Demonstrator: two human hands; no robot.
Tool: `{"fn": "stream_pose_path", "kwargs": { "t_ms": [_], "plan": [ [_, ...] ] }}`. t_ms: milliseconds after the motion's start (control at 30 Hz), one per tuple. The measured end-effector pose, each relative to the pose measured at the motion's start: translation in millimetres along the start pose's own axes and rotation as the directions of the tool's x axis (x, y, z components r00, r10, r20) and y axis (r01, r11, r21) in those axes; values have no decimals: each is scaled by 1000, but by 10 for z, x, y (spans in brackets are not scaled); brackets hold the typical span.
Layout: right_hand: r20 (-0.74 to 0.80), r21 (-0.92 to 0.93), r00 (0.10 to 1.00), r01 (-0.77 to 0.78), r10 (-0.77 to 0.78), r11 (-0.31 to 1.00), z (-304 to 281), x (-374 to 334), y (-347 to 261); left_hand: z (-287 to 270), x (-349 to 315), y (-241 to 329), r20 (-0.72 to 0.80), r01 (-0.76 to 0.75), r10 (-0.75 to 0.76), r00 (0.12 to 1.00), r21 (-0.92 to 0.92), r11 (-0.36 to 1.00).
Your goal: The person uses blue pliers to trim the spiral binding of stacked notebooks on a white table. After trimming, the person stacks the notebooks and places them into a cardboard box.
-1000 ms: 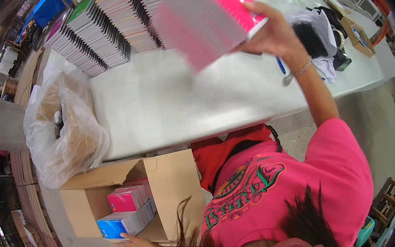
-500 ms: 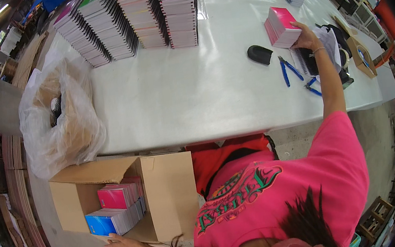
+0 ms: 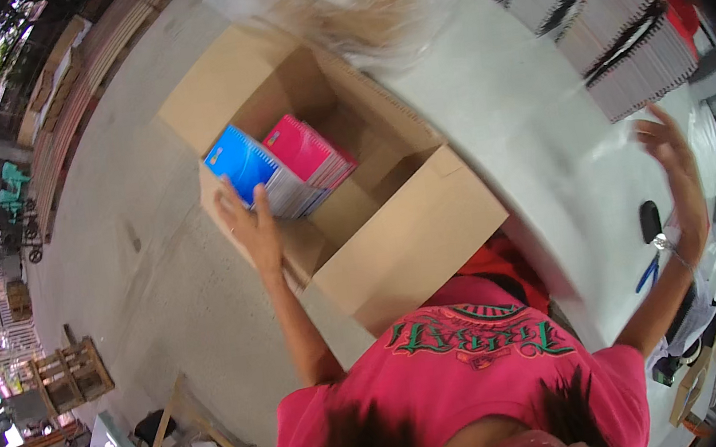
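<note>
An open cardboard box point(image 3: 420, 232) stands beside the table, with a blue stack of spiral notebooks point(image 3: 241, 161) and a pink stack of notebooks point(image 3: 299, 147) side by side in it. My left hand point(image 3: 253, 229) is at the near left wall of the box, fingers spread, by the end of the blue stack; whether the fingertips press on the notebooks I cannot tell. Above the table on the right, my right hand point(image 3: 671, 154) is raised with fingers apart and slightly blurred. Nothing shows in it.
On the white table point(image 3: 510, 115) are tall stacks of spiral-bound notebooks point(image 3: 637, 55), a crumpled clear plastic bag point(image 3: 350, 14), a black rounded object point(image 3: 650, 221) and a blue-handled tool point(image 3: 648, 275). A wooden pallet point(image 3: 73, 379) lies on the concrete floor at left.
My view has turned left toward the box. The right hand has let go of the pink notebook block on the table and come away from it. My left hand stays by the blue stack.
</note>
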State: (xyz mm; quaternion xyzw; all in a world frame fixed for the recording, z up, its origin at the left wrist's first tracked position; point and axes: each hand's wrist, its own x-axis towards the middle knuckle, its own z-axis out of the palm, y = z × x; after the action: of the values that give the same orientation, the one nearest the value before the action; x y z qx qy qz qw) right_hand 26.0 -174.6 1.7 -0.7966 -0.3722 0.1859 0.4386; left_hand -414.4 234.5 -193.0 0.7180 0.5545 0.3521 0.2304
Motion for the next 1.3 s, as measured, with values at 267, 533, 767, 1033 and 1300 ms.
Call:
{"fn": "stream_pose_path", "kwargs": {
  "t_ms": [267, 533, 767, 1033, 1300],
  "plan": [
    [732, 164, 649, 130, -209, 978, 4178, 1733, -735, 37, -56, 108, 30, 21, -19, 999, -49, 999],
    [831, -31, 460, -523, 312, 852, 5301, 2394, -51, 24, -71, 169, 43, 51, -48, 998, -78, 996],
    [936, -83, 237, -573, 262, 815, 5404, 2261, 112, 100, -69, 87, -17, 22, -24, 1000, -119, 993],
    [949, 118, 313, -468, 39, 876, 5175, 2182, -138, 50, -63, 233, 11, 87, -86, 996, -133, 987],
    [950, 77, 302, -473, 80, 878, 5383, 2230, -74, 69, -47, 217, -7, 95, -96, 995, -128, 987]
  ]
}}
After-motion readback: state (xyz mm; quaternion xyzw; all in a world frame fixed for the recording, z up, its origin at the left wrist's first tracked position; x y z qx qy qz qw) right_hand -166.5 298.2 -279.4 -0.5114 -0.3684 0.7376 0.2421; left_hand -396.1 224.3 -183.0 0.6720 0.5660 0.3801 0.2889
